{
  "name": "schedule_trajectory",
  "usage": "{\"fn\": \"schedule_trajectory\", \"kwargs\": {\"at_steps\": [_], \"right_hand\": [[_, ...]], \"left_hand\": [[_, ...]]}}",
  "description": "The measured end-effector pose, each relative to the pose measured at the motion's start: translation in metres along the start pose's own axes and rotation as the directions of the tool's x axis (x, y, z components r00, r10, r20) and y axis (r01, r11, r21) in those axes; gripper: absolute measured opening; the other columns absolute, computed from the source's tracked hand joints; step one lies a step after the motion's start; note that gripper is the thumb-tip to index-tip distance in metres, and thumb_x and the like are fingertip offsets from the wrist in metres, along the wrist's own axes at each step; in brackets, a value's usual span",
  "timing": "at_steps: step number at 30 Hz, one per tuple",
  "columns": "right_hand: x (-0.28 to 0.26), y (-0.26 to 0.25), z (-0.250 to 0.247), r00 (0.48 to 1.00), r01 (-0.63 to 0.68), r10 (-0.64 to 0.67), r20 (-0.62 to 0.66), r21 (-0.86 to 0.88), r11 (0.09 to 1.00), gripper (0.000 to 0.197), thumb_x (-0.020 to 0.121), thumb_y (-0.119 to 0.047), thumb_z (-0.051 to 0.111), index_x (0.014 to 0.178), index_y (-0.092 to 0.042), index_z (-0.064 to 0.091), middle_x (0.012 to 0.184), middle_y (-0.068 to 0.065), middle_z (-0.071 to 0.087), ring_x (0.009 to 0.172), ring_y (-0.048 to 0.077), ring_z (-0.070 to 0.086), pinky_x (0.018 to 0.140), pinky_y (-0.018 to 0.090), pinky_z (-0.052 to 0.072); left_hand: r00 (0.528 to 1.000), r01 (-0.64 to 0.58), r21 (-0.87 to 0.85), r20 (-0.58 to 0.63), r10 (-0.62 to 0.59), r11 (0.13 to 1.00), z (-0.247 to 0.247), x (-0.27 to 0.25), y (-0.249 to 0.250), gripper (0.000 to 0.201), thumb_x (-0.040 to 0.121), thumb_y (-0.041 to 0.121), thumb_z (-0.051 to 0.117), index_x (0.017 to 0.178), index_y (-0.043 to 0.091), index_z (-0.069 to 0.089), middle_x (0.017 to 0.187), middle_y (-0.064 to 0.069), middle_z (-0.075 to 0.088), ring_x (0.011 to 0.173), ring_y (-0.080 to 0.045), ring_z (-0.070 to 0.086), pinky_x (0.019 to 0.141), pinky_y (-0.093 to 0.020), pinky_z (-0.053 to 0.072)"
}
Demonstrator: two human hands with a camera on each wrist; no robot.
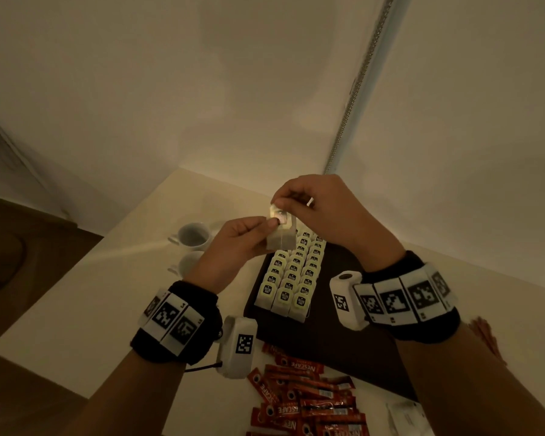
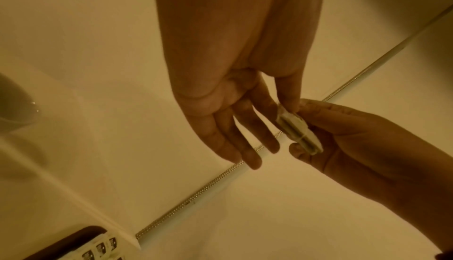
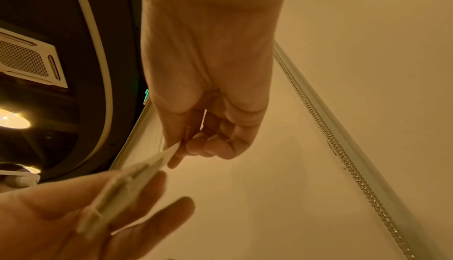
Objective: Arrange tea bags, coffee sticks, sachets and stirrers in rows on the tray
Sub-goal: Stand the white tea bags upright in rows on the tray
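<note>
I hold one pale tea bag (image 1: 282, 239) in the air above the far end of the dark tray (image 1: 334, 309). My left hand (image 1: 265, 228) pinches the bag between thumb and forefinger, with the other fingers stretched out under it. My right hand (image 1: 279, 202) pinches the small paper tag (image 1: 278, 214) at the bag's top with curled fingers. The left wrist view shows the tea bag (image 2: 299, 132) edge-on between both hands. In the right wrist view the tea bag (image 3: 127, 186) lies blurred across my left fingers. Three rows of tea bags (image 1: 293, 275) fill the tray's left part.
A loose heap of red coffee sticks (image 1: 306, 401) lies on the white table near the tray's front edge. Two white cups (image 1: 194, 236) stand left of the tray. A white packet (image 1: 406, 413) lies at the front right. Walls close off the far side.
</note>
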State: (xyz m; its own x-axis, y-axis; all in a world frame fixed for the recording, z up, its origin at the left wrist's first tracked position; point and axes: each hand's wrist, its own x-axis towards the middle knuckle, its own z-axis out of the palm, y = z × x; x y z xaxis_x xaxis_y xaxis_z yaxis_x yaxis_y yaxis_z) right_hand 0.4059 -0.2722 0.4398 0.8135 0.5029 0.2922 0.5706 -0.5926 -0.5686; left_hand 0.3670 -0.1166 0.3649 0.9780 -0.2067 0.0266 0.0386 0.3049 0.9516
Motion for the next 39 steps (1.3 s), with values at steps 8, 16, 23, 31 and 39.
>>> {"fn": "schedule_trajectory", "kwargs": {"at_steps": [8, 16, 23, 31, 39], "right_hand": [[-0.001, -0.006, 0.000, 0.999, 0.023, -0.023, 0.043, -0.005, 1.000, 0.006, 0.085, -0.025, 0.067, 0.086, -0.020, 0.071, 0.073, -0.003, 0.067, 0.068, 0.008, 0.060, 0.061, 0.016, 0.045], [-0.005, 0.000, 0.001, 0.995, -0.098, 0.100, -0.026, 0.086, 0.991, 0.006, 0.083, -0.024, 0.069, 0.082, -0.019, 0.066, 0.072, -0.011, 0.060, 0.067, -0.003, 0.055, 0.062, 0.006, 0.042], [-0.009, 0.011, 0.017, 0.986, -0.159, 0.165, -0.028, 0.149, 0.976, 0.009, 0.083, -0.021, 0.070, 0.092, -0.018, 0.069, 0.071, -0.008, 0.060, 0.063, -0.003, 0.055, 0.061, 0.005, 0.041], [-0.050, 0.069, 0.099, 0.879, -0.395, 0.382, 0.286, -0.011, 0.918, 0.015, 0.090, -0.007, 0.058, 0.101, -0.004, 0.067, 0.095, 0.008, 0.067, 0.085, 0.017, 0.063, 0.077, 0.024, 0.051], [-0.064, 0.108, 0.169, 0.750, -0.490, 0.489, 0.446, -0.123, 0.863, 0.016, 0.089, -0.006, 0.059, 0.102, -0.003, 0.067, 0.093, 0.004, 0.065, 0.088, 0.015, 0.056, 0.074, 0.018, 0.038]], "left_hand": [[0.971, -0.218, -0.004, -0.105, 0.216, 0.976, 0.006, 0.005, -0.005, 0.017, 0.081, 0.004, 0.063, 0.096, 0.007, 0.067, 0.081, 0.000, 0.073, 0.078, -0.011, 0.068, 0.075, -0.023, 0.054], [0.983, -0.168, 0.062, -0.063, 0.172, 0.984, 0.007, -0.005, -0.016, 0.022, 0.073, 0.012, 0.067, 0.095, 0.007, 0.068, 0.084, 0.001, 0.075, 0.078, -0.008, 0.069, 0.068, -0.016, 0.050], [0.993, -0.054, 0.004, -0.105, 0.054, 0.999, 0.000, -0.013, -0.033, 0.020, 0.077, 0.013, 0.062, 0.097, 0.011, 0.065, 0.085, 0.003, 0.075, 0.081, -0.008, 0.069, 0.066, -0.017, 0.051], [0.896, 0.207, 0.174, -0.429, -0.116, 0.963, -0.087, -0.062, -0.067, 0.012, 0.092, 0.013, 0.057, 0.101, 0.015, 0.067, 0.096, 0.000, 0.072, 0.088, -0.021, 0.066, 0.073, -0.026, 0.047], [0.797, 0.304, 0.093, -0.571, -0.199, 0.948, -0.128, -0.113, -0.071, 0.012, 0.092, 0.009, 0.056, 0.097, 0.010, 0.066, 0.087, -0.006, 0.072, 0.079, -0.021, 0.063, 0.075, -0.033, 0.045]]}}
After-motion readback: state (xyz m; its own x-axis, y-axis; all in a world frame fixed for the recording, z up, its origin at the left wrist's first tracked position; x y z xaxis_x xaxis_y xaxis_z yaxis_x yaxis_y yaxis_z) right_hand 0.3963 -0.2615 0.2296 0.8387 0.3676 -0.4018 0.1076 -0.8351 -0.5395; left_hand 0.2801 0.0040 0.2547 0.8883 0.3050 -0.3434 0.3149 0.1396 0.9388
